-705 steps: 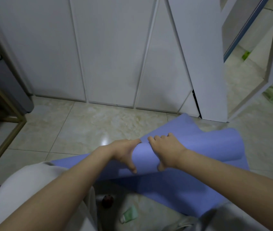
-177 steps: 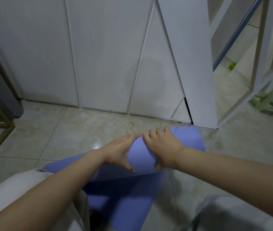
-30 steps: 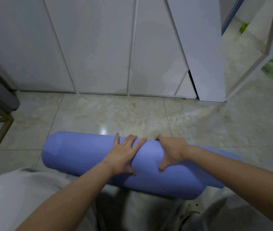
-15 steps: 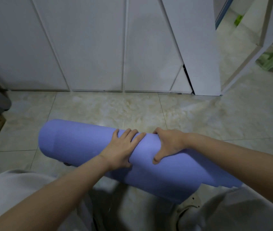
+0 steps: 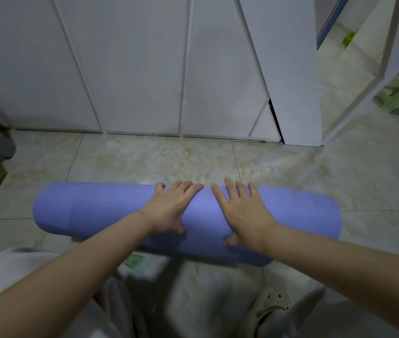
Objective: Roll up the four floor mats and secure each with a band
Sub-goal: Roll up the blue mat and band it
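**Both palms flat on the rolled mat**

The floor (image 5: 169,159) is glossy cream tile with a marbled pattern and thin grout lines. Plain white doors (image 5: 140,69), smooth and matte, stand along its far edge. The mat (image 5: 96,208) lies on the tile in front of my knees as a thick purple roll of soft, finely textured foam, set crosswise, with stepped layers at both ends.

My left hand (image 5: 169,211) and right hand (image 5: 242,213) press down side by side on the middle of the roll. The fingers are straight and spread over the top, and the thumbs rest on the near side, so neither hand clasps it.

A beige perforated shoe (image 5: 271,306) shows at the bottom of the view. Something small and green (image 5: 134,261) peeks from beneath the roll.
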`<state>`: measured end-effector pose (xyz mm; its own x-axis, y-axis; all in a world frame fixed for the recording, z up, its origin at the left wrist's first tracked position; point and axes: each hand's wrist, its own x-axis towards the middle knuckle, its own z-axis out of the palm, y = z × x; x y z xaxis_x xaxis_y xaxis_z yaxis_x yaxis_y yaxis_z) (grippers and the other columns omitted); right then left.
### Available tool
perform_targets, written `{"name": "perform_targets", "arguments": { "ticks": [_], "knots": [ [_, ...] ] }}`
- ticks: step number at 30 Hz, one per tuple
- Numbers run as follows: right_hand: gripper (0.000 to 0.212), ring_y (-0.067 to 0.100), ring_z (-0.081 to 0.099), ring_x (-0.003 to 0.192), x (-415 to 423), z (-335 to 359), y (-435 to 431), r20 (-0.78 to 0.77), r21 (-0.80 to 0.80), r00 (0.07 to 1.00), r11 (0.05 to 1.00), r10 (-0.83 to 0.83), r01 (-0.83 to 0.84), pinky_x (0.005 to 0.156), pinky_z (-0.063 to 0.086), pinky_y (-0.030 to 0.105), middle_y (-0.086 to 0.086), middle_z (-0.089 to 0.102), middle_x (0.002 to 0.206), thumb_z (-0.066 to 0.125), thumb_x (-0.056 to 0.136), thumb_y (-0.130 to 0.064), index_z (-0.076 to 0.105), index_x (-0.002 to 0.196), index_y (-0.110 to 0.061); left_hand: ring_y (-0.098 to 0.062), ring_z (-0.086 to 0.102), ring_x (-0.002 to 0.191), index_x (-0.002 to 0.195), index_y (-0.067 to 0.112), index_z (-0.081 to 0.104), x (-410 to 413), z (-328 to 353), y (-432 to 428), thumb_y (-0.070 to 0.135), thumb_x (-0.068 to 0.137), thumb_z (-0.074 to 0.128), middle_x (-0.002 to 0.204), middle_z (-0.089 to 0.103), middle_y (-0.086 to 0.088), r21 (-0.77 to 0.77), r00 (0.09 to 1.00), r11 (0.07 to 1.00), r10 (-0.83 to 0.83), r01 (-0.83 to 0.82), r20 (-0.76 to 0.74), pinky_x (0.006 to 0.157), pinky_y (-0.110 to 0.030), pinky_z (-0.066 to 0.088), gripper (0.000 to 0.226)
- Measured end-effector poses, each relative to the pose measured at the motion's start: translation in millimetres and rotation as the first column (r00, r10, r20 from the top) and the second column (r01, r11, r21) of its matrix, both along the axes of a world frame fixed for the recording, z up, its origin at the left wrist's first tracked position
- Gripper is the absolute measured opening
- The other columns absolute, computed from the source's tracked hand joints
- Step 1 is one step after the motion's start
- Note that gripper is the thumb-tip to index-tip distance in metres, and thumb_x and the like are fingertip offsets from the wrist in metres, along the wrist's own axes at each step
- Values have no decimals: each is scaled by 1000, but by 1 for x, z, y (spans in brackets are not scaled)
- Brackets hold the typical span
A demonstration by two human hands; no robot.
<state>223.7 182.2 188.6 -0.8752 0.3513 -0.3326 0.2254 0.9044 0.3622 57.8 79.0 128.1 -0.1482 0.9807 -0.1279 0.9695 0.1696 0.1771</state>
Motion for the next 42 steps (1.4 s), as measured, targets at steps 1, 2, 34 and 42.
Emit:
{"name": "perform_targets", "arguments": {
  "ticks": [1,2,34,42],
  "knots": [
    [116,38,30,128,-2,-1,2,-19,-17,1000,1000,-6,6,104,25,49,22,19,147,67,74,-54,-7,149,-7,-15,30,132,146,26,14,-1,1,0,46,64,73,144,29,7,-19,1000,1000,-3,3,4,99,-43,31,103],
    [114,35,36,121,-4,-1,4,-27,-40,1000,999,-12,11,100,28,46,19,28,141,68,72,-54,-2,149,-7,-15,29,132,147,26,14,-2,2,1,47,64,74,144,29,7,-35,1000,999,-7,7,12,99,-43,31,104],
    [75,15,60,98,-16,20,40,468,-652,704,328,-535,683,81,51,28,-4,58,114,73,68,-59,44,125,-19,-33,29,137,145,19,-2,29,-9,-7,62,62,70,149,30,-16,50,963,966,-249,255,-101,105,-62,25,118],
    [99,24,54,112,-30,66,26,239,-465,906,778,-349,422,94,44,35,3,50,130,65,65,-73,32,138,-15,-24,56,112,133,11,38,10,-2,5,58,40,74,123,58,-8,295,985,944,-115,150,-132,84,-52,50,110]
  ]
}}
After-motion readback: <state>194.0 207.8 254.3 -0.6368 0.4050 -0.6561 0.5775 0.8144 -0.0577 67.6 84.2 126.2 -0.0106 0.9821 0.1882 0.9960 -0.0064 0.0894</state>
